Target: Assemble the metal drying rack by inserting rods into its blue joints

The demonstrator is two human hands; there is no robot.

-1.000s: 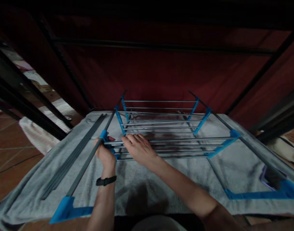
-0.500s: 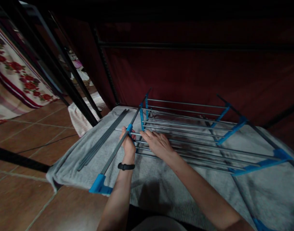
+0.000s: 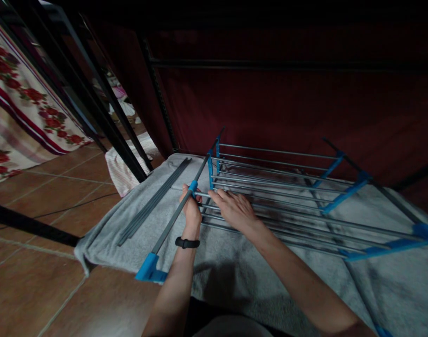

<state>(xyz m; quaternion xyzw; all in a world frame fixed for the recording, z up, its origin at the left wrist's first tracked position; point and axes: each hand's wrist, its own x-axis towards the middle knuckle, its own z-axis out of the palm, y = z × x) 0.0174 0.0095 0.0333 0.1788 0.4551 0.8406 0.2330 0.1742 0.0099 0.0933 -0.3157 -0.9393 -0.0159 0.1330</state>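
A metal rack (image 3: 287, 187) with thin silver bars and blue plastic joints lies on a grey towel (image 3: 214, 262). My left hand (image 3: 191, 208), a black band on its wrist, grips the rack's grey left side pole just below a blue joint (image 3: 192, 187). My right hand (image 3: 235, 208) lies flat on the near silver bars, fingers spread and pointing left towards that joint. A blue corner piece (image 3: 148, 270) caps the near end of the pole.
Several loose grey poles (image 3: 154, 202) lie on the towel left of the rack. A dark red fabric wall (image 3: 287, 103) stands behind, black frame bars (image 3: 105, 117) at the left. The floor is brown tile (image 3: 41, 281); a flowered cloth (image 3: 20, 107) is at far left.
My view has swung to the left, so the rack now sits further right in the picture. Both hands keep their places on the side pole and the bars.
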